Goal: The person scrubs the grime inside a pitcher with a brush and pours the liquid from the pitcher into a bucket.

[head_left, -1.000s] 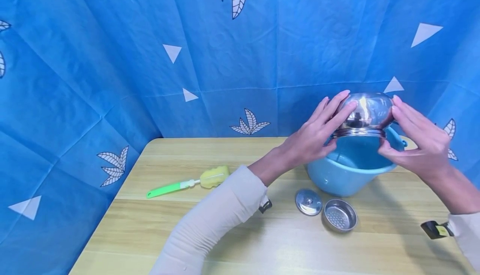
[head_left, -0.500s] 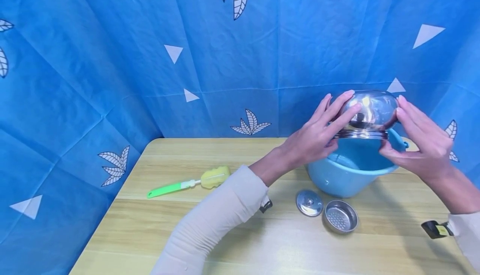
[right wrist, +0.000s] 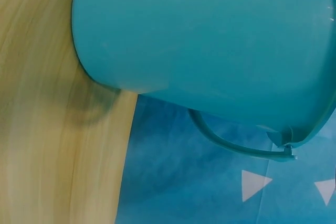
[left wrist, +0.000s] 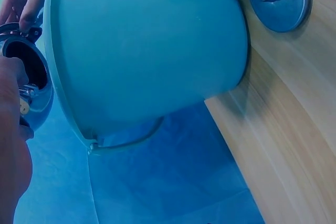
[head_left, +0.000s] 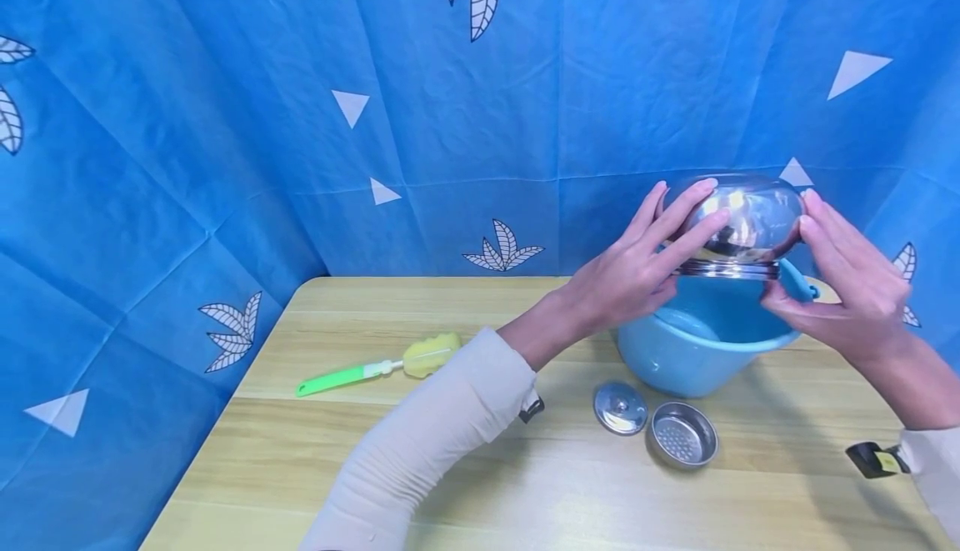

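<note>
A shiny metal teapot [head_left: 742, 222] is held upside down above the light blue bucket [head_left: 667, 359], mouth facing down. My left hand [head_left: 626, 276] grips its left side, fingers spread over the rounded body. On the opposite side my right hand [head_left: 858, 297] holds it, thumb near the rim and fingers against the wall. The left wrist view shows the pot's dark mouth [left wrist: 29, 61] beside the bucket's rim, with both hands around it. Only the bucket [right wrist: 210, 35] and its surroundings appear in the right wrist view; the hand there is hidden.
A round metal lid [head_left: 620, 408] and a perforated strainer cup [head_left: 682, 436] lie in front of the bucket. Farther left is a green-handled sponge brush [head_left: 382, 366] on the wooden table [head_left: 300, 459]. A blue curtain [head_left: 450, 134] hangs behind.
The teapot has tilted so its base turns further away and its rounded side shows more. Both hands have shifted slightly right with it.
</note>
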{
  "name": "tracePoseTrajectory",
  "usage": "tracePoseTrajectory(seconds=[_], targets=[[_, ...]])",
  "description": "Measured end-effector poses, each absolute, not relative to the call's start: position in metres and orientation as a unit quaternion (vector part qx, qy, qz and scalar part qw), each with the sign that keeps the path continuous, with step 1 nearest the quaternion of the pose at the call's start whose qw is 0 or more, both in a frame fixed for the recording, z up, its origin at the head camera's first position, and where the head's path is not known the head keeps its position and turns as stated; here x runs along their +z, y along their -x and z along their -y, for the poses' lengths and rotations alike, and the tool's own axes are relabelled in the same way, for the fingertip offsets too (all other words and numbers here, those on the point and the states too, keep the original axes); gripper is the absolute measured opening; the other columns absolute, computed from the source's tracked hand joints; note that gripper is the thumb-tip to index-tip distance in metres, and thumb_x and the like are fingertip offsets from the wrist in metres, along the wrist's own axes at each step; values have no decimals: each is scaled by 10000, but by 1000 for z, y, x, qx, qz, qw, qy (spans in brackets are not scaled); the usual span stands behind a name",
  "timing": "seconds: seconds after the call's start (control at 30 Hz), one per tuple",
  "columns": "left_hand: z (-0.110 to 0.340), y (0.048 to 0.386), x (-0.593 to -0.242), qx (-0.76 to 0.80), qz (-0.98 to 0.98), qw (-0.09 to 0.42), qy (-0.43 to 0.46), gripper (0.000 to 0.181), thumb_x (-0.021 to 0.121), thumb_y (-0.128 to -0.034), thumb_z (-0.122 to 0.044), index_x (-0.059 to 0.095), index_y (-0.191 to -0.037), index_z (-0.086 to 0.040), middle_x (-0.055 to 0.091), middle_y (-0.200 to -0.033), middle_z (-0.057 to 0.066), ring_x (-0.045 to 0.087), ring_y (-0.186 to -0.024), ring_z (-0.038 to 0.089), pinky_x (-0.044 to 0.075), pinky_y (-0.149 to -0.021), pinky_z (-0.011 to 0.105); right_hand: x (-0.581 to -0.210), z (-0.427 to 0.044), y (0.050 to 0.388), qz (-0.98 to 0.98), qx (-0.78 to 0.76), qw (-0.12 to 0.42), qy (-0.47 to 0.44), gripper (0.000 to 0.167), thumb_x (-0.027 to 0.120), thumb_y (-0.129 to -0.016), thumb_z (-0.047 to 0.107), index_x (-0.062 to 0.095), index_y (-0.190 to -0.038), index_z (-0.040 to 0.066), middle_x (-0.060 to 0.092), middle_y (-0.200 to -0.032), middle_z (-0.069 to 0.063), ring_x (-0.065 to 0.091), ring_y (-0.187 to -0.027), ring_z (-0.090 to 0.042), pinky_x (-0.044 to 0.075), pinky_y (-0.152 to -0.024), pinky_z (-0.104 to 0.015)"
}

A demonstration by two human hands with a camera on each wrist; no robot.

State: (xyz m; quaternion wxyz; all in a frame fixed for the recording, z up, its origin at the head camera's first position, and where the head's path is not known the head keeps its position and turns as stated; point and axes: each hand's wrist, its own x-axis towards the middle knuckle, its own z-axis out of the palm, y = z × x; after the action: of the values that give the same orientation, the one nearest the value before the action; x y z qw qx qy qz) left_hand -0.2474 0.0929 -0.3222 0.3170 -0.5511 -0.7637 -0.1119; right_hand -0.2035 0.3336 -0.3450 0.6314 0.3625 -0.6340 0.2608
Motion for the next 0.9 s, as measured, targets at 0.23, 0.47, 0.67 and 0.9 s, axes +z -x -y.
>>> tracePoseTrajectory(seconds=[0.23,0.47,0.67,0.9], targets=[[-94,246,-320,-76,764,338,545,574,515,-1025,-170,403,-1581,-77,254,-1703,222,197,-1607,422,35,-1332,406,-352,-343,208,647,249,624,-361,522,698,-973,443,709,-1283,23,700,-1292,-250,654,-1284,-377,449,-1142,-294],[-94,246,-315,-54,754,364,544,534,481,-1043,-193,438,-1569,-107,294,-1689,219,241,-1595,416,27,-1332,454,-352,-339,210,639,241,641,-351,471,705,-974,419,716,-1295,74,704,-1284,-250,662,-1253,-412,461,-1135,-332],[-95,246,-314,-26,743,392,542,480,412,-1081,-227,474,-1550,-149,339,-1675,205,272,-1582,428,39,-1326,470,-353,-339,211,636,241,646,-346,454,708,-978,418,715,-1317,116,703,-1292,-245,657,-1255,-423,464,-1134,-372],[-96,246,-312,6,728,427,536,490,245,-1122,-175,486,-1547,-205,356,-1675,173,242,-1588,444,92,-1304,458,-353,-336,209,619,243,663,-343,389,715,-982,366,721,-1318,169,711,-1297,-225,653,-1244,-449,461,-1127,-427]])
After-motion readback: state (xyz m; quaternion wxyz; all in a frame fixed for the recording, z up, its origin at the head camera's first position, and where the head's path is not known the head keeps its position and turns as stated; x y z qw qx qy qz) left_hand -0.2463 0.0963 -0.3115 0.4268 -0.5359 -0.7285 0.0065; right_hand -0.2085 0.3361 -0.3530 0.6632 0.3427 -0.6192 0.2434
